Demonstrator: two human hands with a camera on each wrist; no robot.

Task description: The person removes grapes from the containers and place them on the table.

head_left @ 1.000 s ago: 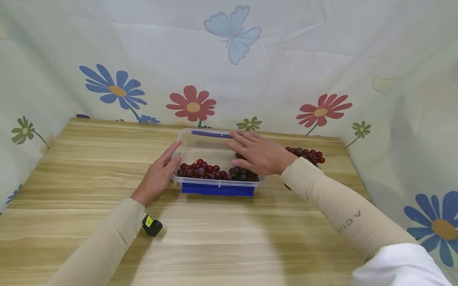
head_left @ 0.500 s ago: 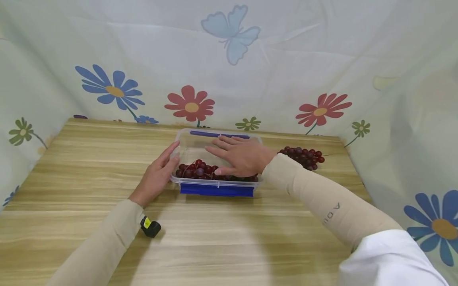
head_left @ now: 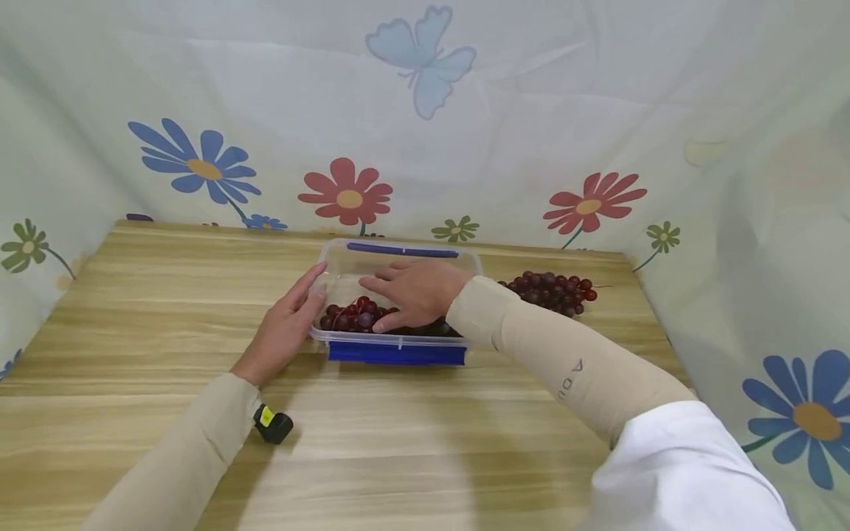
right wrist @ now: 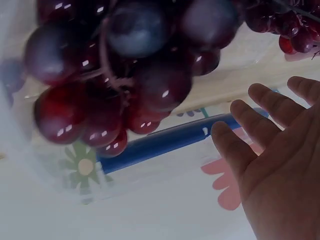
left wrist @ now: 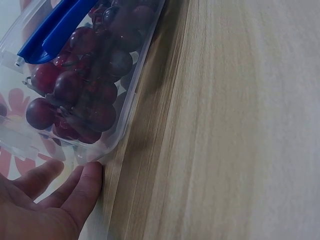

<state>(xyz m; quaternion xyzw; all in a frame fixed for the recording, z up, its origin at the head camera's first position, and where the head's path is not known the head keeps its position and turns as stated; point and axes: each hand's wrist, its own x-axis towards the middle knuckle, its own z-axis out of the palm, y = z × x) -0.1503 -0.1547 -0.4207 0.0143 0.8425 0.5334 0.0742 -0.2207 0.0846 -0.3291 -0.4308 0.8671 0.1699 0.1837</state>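
A clear plastic food container (head_left: 361, 338) with blue clips (head_left: 396, 354) stands on the table, uncovered on top. Dark red grapes (head_left: 352, 317) lie along its near side and show through its wall in the left wrist view. My left hand (head_left: 282, 324) rests at the container's left side, fingers extended along the wall. My right hand (head_left: 421, 293) is spread over the container's opening, palm down and fingers straight, partly hiding the grapes. In the right wrist view, the fingers (right wrist: 262, 120) are apart and hold nothing, with grapes (right wrist: 115, 75) large in front.
Another bunch of grapes (head_left: 554, 295) lies on the wooden table (head_left: 378, 442) to the right of the container, just beyond my right wrist. A flower-printed cloth (head_left: 505, 147) hangs close behind the table's back edge and along its sides.
My right hand has moved left across the container, from its right side to over its middle. More of the grapes on the right now show. My left hand stays at the container's side.
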